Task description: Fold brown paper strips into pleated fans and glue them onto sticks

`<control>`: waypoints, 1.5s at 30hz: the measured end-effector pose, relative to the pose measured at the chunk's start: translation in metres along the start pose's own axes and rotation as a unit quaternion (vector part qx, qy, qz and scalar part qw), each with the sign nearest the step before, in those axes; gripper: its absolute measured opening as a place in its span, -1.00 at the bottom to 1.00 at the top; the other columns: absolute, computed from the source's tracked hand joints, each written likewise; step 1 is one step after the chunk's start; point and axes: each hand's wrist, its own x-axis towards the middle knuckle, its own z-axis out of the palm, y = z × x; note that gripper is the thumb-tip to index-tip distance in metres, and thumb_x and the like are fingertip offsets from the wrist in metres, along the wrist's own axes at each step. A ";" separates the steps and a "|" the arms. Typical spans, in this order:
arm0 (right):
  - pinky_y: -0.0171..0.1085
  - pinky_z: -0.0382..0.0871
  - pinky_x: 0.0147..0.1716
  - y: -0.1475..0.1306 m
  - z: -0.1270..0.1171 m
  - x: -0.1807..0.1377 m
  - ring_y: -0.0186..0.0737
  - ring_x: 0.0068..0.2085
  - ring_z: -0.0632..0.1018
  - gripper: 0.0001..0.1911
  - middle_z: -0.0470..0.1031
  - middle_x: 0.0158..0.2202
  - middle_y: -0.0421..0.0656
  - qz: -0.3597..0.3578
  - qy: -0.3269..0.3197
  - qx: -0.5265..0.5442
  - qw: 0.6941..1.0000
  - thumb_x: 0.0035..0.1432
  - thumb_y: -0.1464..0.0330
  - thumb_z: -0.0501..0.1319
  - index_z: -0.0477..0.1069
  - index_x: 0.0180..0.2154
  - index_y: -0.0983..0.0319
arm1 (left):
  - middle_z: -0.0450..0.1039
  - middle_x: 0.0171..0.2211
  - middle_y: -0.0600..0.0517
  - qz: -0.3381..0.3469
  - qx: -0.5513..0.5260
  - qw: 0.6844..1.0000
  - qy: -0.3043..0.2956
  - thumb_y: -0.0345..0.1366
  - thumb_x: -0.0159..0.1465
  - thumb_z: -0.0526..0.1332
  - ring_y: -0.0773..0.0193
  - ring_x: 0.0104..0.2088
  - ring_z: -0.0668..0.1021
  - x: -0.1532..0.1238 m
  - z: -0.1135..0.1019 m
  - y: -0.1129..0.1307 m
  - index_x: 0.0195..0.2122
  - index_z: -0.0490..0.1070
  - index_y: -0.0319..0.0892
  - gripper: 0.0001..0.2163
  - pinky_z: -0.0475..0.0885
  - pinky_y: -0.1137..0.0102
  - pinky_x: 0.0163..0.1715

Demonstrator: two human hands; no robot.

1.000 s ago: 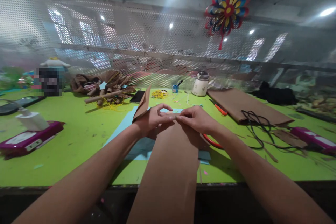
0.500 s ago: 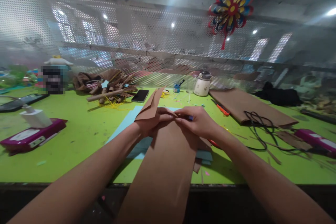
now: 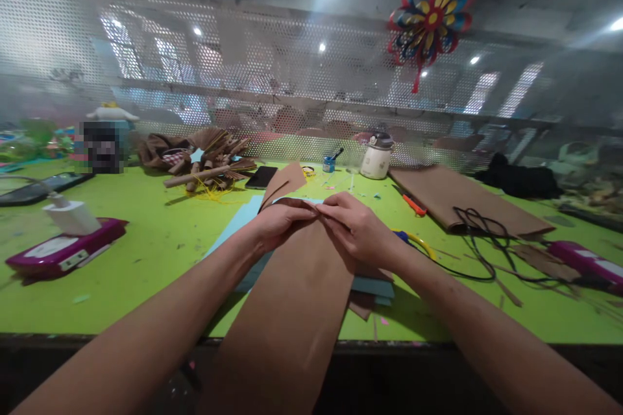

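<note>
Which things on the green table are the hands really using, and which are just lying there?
In use:
left hand and right hand, both pinching the fold of the brown paper strip.

Just lying about:
phone, white jar, orange cutter, black cord, pink case, big brown sheet.

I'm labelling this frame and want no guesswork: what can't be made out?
Head view:
Fold in the brown paper strip: covered by the left hand and right hand pinching it.
Strip's near end: cut off by the bottom edge.
Back left: pixelated patch hides something.
Yellow-handled tool: mostly behind the right wrist.
Small blue pot: contents too small.
</note>
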 end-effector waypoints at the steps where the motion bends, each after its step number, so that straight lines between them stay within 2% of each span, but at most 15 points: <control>1: -0.13 0.31 -0.14 -0.001 0.001 0.000 -0.14 -0.13 0.35 -0.67 0.36 -0.16 0.02 -0.006 -0.004 -0.019 1.000 0.20 0.43 -0.02 0.31 -0.01 0.29 | 0.52 -0.43 -0.04 -0.003 0.001 1.000 0.001 -0.51 -0.03 0.23 0.29 -0.32 0.49 0.000 -0.001 0.000 -0.48 0.51 -0.29 -0.91 0.31 0.41 -0.16; 4: -0.07 0.28 -0.09 -0.004 0.002 0.000 -0.08 -0.09 0.31 -0.62 0.35 -0.11 0.06 -0.021 -0.025 -0.084 0.996 0.18 0.49 -0.04 0.24 0.04 0.36 | 0.51 -0.43 -0.03 -0.035 -0.004 0.999 -0.005 -0.45 0.01 0.20 0.28 -0.35 0.49 -0.001 -0.006 0.002 -0.45 0.50 -0.27 -0.90 0.35 0.38 -0.24; 9: -0.01 0.25 -0.08 -0.007 0.005 -0.001 -0.02 -0.04 0.27 -0.58 0.31 -0.04 0.11 -0.013 -0.046 -0.142 0.989 0.15 0.53 -0.06 0.18 0.07 0.39 | 0.50 -0.36 -0.01 -0.024 0.003 0.999 0.048 -0.39 0.03 0.21 0.29 -0.33 0.48 -0.001 -0.007 0.003 -0.43 0.49 -0.25 -0.90 0.36 0.41 -0.30; 13: -0.11 0.26 -0.07 -0.006 0.007 -0.001 -0.11 -0.08 0.34 -0.66 0.36 -0.07 0.04 0.040 -0.035 -0.064 0.997 0.17 0.45 -0.02 0.28 -0.02 0.34 | 0.49 -0.38 -0.04 -0.009 0.003 0.999 -0.032 -0.32 0.06 0.26 0.29 -0.32 0.48 0.004 -0.005 -0.001 -0.41 0.46 -0.28 -0.87 0.33 0.40 -0.23; 17: -0.24 0.29 -0.19 0.003 0.001 0.001 -0.19 -0.21 0.44 -0.69 0.47 -0.20 -0.04 0.151 -0.004 0.052 0.987 0.17 0.31 0.03 0.41 -0.14 0.31 | 0.48 -0.41 -0.02 0.001 0.008 1.000 -0.008 -0.34 0.06 0.27 0.32 -0.36 0.48 0.005 -0.004 -0.003 -0.45 0.43 -0.26 -0.91 0.31 0.40 -0.24; 19: -0.29 0.29 -0.35 0.011 -0.005 0.001 -0.22 -0.33 0.45 -0.64 0.50 -0.34 -0.09 0.225 -0.025 0.105 0.968 0.16 0.22 0.02 0.48 -0.29 0.31 | 0.48 -0.39 -0.01 0.008 0.017 1.000 0.005 -0.32 0.06 0.27 0.31 -0.34 0.49 0.003 -0.003 -0.003 -0.43 0.43 -0.25 -0.90 0.31 0.41 -0.25; 22: -0.35 0.18 -0.54 0.020 -0.012 0.000 -0.30 -0.50 0.38 -0.54 0.43 -0.54 -0.16 0.322 -0.091 0.216 0.917 0.09 0.09 0.05 0.48 -0.47 0.33 | 0.48 -0.37 0.00 0.006 0.056 0.998 0.012 -0.29 0.07 0.26 0.31 -0.32 0.48 0.001 -0.001 -0.002 -0.40 0.42 -0.23 -0.87 0.30 0.42 -0.26; 25: -0.38 0.14 -0.56 0.023 -0.014 -0.002 -0.37 -0.54 0.33 -0.57 0.39 -0.57 -0.19 0.352 -0.105 0.329 0.870 -0.01 0.07 0.16 0.46 -0.47 0.34 | 0.48 -0.34 -0.01 0.031 0.087 0.996 0.007 -0.27 0.07 0.26 0.32 -0.29 0.47 0.002 0.000 -0.002 -0.40 0.43 -0.24 -0.87 0.29 0.43 -0.24; 27: -0.38 0.14 -0.55 0.024 -0.013 -0.002 -0.40 -0.55 0.31 -0.60 0.38 -0.59 -0.21 0.358 -0.082 0.361 0.857 -0.07 0.09 0.22 0.46 -0.47 0.34 | 0.48 -0.34 0.00 0.046 0.087 0.995 0.003 -0.28 0.07 0.26 0.34 -0.31 0.47 0.003 0.000 -0.002 -0.40 0.44 -0.23 -0.87 0.28 0.44 -0.25; 31: -0.38 0.11 -0.57 0.024 -0.009 -0.002 -0.42 -0.57 0.28 -0.66 0.35 -0.62 -0.21 0.364 -0.035 0.354 0.860 -0.12 0.15 0.26 0.48 -0.50 0.35 | 0.46 -0.44 0.05 0.044 0.069 0.996 0.021 -0.27 0.05 0.28 0.38 -0.42 0.46 0.004 -0.002 0.000 -0.42 0.43 -0.23 -0.86 0.28 0.48 -0.37; 36: -0.39 0.07 -0.59 0.023 -0.010 -0.001 -0.44 -0.59 0.24 -0.69 0.35 -0.63 -0.21 0.345 -0.018 0.313 0.884 -0.10 0.19 0.24 0.49 -0.50 0.36 | 0.45 -0.44 0.04 0.069 0.082 0.994 0.033 -0.22 0.07 0.25 0.37 -0.45 0.45 0.001 -0.001 0.002 -0.41 0.41 -0.24 -0.83 0.28 0.47 -0.44; 40: -0.39 0.06 -0.59 0.021 -0.015 -0.001 -0.45 -0.59 0.23 -0.68 0.33 -0.63 -0.22 0.335 -0.036 0.301 0.892 -0.07 0.19 0.22 0.48 -0.50 0.36 | 0.42 -0.45 0.03 0.081 0.105 0.990 0.045 -0.20 0.11 0.22 0.38 -0.46 0.42 -0.002 0.004 0.002 -0.41 0.39 -0.24 -0.81 0.25 0.47 -0.47; 45: -0.39 0.04 -0.58 0.019 -0.021 0.000 -0.43 -0.55 0.23 -0.62 0.31 -0.58 -0.22 0.294 -0.096 0.275 0.910 0.02 0.13 0.14 0.48 -0.43 0.34 | 0.30 -0.57 0.10 0.115 0.142 0.982 0.052 -0.18 0.12 0.21 0.47 -0.56 0.30 -0.002 0.009 -0.003 -0.48 0.35 -0.26 -0.78 0.12 0.51 -0.57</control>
